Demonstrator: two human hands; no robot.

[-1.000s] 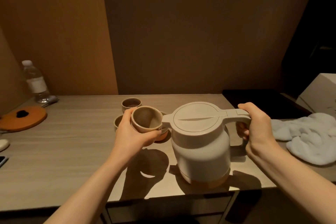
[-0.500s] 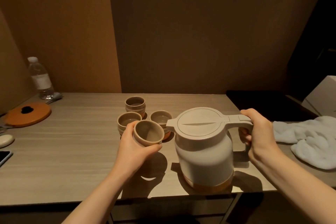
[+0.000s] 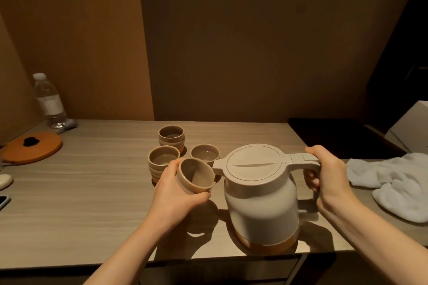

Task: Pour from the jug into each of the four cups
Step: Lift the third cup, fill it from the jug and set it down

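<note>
Wooden table (image 3: 81, 192) bears a lidded cream jug (image 3: 261, 199), orange-based.

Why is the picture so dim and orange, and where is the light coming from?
Head view: warm, low light from above and behind leaves hard shadows of the jug and the held cup on the table toward the camera; the white towel glares slightly; wide-angle lens bends the walls.

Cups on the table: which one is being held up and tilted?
The nearest cup, gripped by the left hand beside the jug spout; the other three stand upright.
</note>
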